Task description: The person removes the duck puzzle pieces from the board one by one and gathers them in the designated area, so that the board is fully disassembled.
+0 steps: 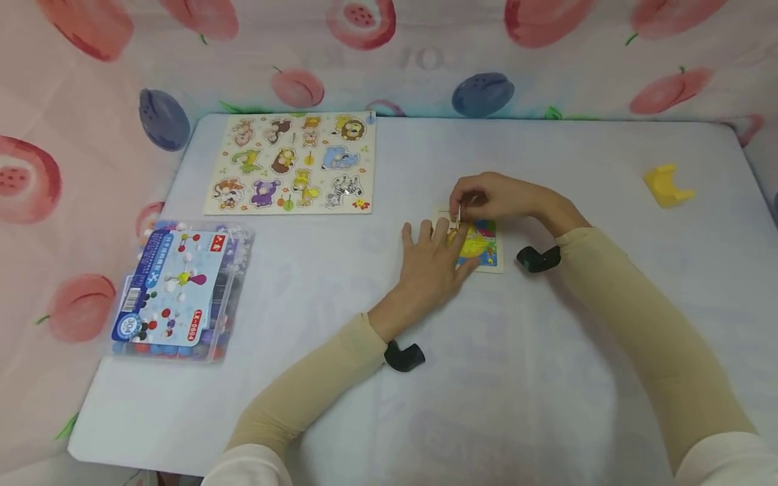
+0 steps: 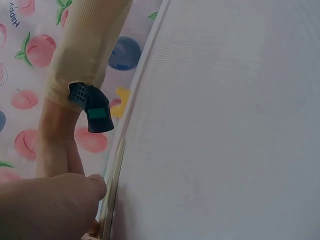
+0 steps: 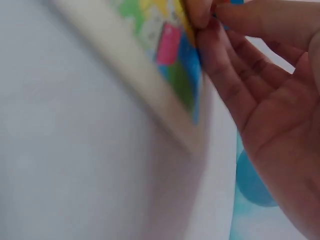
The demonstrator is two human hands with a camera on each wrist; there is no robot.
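Observation:
A small picture puzzle board (image 1: 500,260) with a pale frame and a yellow and blue picture lies on the table. My left hand (image 1: 430,265), its fingers spread straight, rests over the board's left part and hides much of it. Above the upper part of the board, my right hand (image 1: 503,196) pinches a thin puzzle piece (image 1: 458,214), held on edge. Blue shows on that piece between thumb and fingers in the right wrist view, where the board's frame (image 3: 187,137) slants past the fingers. In the left wrist view the board shows only its edge (image 2: 115,175).
An animal peg puzzle (image 1: 288,210) lies at the back left. Nearer on the left is a clear plastic box (image 1: 234,297) of coloured balls with a printed label. A yellow plastic piece (image 1: 665,187) stands at the back right. Black wrist cameras (image 1: 538,259) jut from both sleeves.

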